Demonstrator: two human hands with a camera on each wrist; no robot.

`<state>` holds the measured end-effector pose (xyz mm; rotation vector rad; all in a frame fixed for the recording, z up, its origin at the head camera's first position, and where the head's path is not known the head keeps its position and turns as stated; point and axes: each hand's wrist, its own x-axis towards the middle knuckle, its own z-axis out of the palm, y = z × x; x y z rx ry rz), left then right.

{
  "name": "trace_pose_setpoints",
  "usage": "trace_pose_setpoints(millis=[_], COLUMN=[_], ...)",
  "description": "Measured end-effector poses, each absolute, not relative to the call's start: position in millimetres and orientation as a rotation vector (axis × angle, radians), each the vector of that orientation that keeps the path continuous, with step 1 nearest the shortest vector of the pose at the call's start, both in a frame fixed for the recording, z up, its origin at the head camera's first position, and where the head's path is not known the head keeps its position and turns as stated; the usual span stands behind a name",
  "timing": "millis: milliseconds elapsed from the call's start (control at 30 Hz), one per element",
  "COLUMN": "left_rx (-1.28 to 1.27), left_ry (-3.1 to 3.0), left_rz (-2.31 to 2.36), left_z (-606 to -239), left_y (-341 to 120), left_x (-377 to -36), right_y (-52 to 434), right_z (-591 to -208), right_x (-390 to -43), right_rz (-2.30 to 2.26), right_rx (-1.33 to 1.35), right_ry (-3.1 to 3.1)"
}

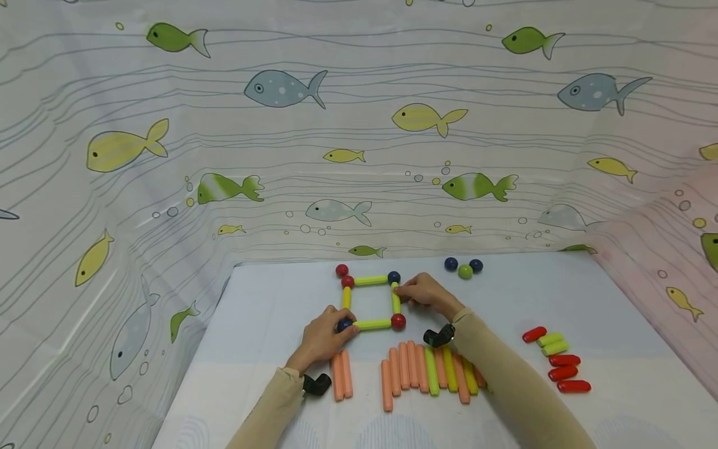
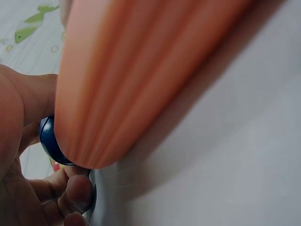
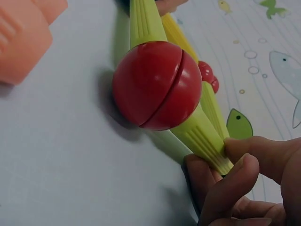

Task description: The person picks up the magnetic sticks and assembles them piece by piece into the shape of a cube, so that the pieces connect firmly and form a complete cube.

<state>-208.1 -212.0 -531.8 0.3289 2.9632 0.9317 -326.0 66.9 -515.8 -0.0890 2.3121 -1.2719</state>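
A square of sticks and balls lies on the table in the head view. Its left side is a yellow stick [image 1: 346, 297]; the other sides are yellow-green. Red balls form the upper left and lower right [image 1: 398, 322] corners, blue balls the other two. My left hand [image 1: 322, 338] grips the lower left blue ball [image 1: 344, 325], its fingers partly covering it. With thumb and fingers, my right hand [image 1: 427, 293] pinches the right yellow-green stick [image 1: 396, 302]. In the right wrist view, that stick [image 3: 200, 136] meets the large red ball [image 3: 150, 87] above the fingertips.
A loose red ball [image 1: 341, 270] sits against the upper left corner. Two blue balls and a green ball [image 1: 465, 272] are at the back right. Salmon sticks [image 1: 412, 365] with some green and yellow ones lie in front, partly under the right forearm. Short red sticks [image 1: 563, 373] and green ones lie right.
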Motion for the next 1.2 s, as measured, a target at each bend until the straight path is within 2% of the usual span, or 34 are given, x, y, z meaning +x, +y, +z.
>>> trace_pose_setpoints(millis=[267,567,767,933,1033,1200], left_rx=[0.376,0.537,0.55,0.516,0.506,0.5], left_ry=[2.907,2.859,2.888,2.871,2.861,2.838], left_rz=[0.945,0.989,1.025,1.081,1.114,1.163], left_z=[-529,-527,-530,-530,-530,-531], left_y=[-219,-232,-229,-228,-228,-230], left_x=[-207,-209,-209,-208,-208,-210], right_y=[66,68,70,70,68,55], right_z=[-517,-516,-504,-489,-483,-485], right_x=[-323,-321,-304,-275,-254,-220], right_rz=[-1.266,-1.225,-1.148,-1.1,-1.012,-0.767], right_rx=[-0.068,-0.073,-0.154,-0.447,-0.756,-1.106], right_ry=[2.342,2.422,2.657,2.759,2.624,2.391])
